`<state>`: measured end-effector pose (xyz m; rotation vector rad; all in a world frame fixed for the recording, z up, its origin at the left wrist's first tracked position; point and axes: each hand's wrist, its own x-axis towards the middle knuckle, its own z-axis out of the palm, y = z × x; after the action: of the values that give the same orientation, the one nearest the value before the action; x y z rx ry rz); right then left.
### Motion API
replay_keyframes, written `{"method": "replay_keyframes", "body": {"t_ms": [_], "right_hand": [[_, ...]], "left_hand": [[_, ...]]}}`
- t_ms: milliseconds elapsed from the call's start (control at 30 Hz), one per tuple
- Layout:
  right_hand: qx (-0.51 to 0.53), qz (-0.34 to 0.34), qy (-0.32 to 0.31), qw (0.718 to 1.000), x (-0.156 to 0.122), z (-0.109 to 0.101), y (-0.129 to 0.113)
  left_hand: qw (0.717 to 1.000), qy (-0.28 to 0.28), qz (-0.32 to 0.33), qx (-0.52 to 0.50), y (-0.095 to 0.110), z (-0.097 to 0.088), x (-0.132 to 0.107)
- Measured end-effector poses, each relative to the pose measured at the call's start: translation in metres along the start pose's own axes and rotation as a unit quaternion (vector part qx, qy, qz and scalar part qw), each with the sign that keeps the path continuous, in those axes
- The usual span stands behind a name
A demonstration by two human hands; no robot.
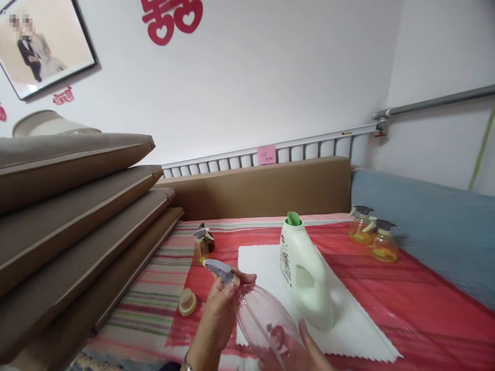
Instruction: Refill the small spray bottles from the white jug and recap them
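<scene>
A clear pinkish spray bottle (261,314) with a grey trigger head (219,269) is tilted between my two hands, low in the view. My left hand (222,309) has its fingers closed around the neck, just under the trigger head. Lower down, my right hand (305,353) grips the body near the base; some of its fingers show through the clear plastic. Just beyond stands a large pale green jug (305,278) with a handle and a green spout (294,219), uncapped, on a white cloth (359,330). A pale cap (187,301) lies left of my left hand.
Small spray bottles with amber liquid stand at the back left (201,250) and back right (382,245) on the red cloth (417,288). Stacked brown cushions (77,206) rise on the left. A blue backrest (425,221) borders the right, and a brown board (263,188) the back.
</scene>
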<state>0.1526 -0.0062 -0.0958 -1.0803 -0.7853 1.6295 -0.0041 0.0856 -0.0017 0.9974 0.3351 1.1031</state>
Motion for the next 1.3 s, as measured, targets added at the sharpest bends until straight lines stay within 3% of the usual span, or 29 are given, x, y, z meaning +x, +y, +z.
{"method": "replay_keyframes", "body": {"t_ms": [67, 133, 200, 333, 367, 400, 533, 567, 667, 733, 800, 833, 933, 967, 1100, 1167, 1233, 1300], "right_hand": [[0.175, 0.034, -0.112, 0.978, 0.005, 0.02, -0.006], [0.264, 0.067, -0.146, 0.951, 0.002, 0.032, -0.009], [0.289, 0.046, -0.106, 0.95, -0.002, 0.037, -0.009], [0.262, -0.163, 0.044, 0.95, -0.006, 0.038, -0.009], [0.257, -0.181, 0.057, 0.948, -0.007, 0.036, -0.01], [0.263, -0.168, 0.048, 0.949, -0.007, 0.035, -0.011], [0.301, 0.006, -0.074, 0.951, -0.012, 0.024, -0.012], [0.301, -0.001, -0.075, 0.951, -0.012, 0.02, -0.01], [0.308, -0.102, -0.03, 0.945, -0.012, 0.012, -0.006], [0.313, -0.085, -0.045, 0.945, -0.012, 0.01, -0.006], [0.291, -0.039, -0.074, 0.953, -0.012, 0.012, -0.006], [0.266, -0.05, -0.07, 0.96, -0.011, 0.014, -0.005], [0.173, -0.193, 0.017, 0.966, -0.007, 0.018, 0.0], [0.16, -0.21, 0.033, 0.964, -0.005, 0.019, 0.002], [0.171, -0.104, -0.02, 0.98, -0.003, 0.02, 0.011], [0.089, -0.175, 0.039, 0.98, -0.005, 0.02, 0.015], [-0.047, -0.295, 0.136, 0.945, -0.006, 0.021, 0.02], [-0.12, -0.338, 0.169, 0.918, -0.005, 0.022, 0.023]], "left_hand": [[1.0, 0.011, -0.003, 0.014, -0.003, 0.001, -0.004], [0.999, 0.026, -0.002, 0.038, -0.004, 0.001, -0.008], [0.998, 0.038, 0.007, 0.051, -0.004, 0.0, -0.009], [0.995, 0.082, 0.039, 0.034, -0.006, 0.002, -0.007], [0.995, 0.087, 0.042, 0.028, -0.007, 0.003, -0.006], [0.995, 0.085, 0.042, 0.023, -0.008, 0.005, -0.006], [0.998, 0.051, 0.034, 0.02, -0.014, 0.013, -0.006], [0.998, 0.048, 0.035, 0.023, -0.015, 0.014, -0.006], [0.997, 0.051, 0.043, 0.03, -0.016, 0.016, -0.006], [0.997, 0.053, 0.04, 0.045, -0.017, 0.016, -0.007], [0.997, 0.05, 0.038, 0.051, -0.017, 0.016, -0.008], [0.997, 0.047, 0.039, 0.044, -0.017, 0.016, -0.007], [0.998, 0.041, 0.054, 0.009, -0.016, 0.016, -0.006], [0.998, 0.039, 0.055, 0.006, -0.016, 0.016, -0.006], [0.997, 0.041, 0.046, 0.05, -0.016, 0.015, -0.005], [0.997, 0.044, 0.046, 0.048, -0.015, 0.015, -0.005], [0.998, 0.039, 0.05, 0.019, -0.014, 0.016, -0.004], [0.998, 0.031, 0.054, 0.009, -0.014, 0.018, -0.004]]}}
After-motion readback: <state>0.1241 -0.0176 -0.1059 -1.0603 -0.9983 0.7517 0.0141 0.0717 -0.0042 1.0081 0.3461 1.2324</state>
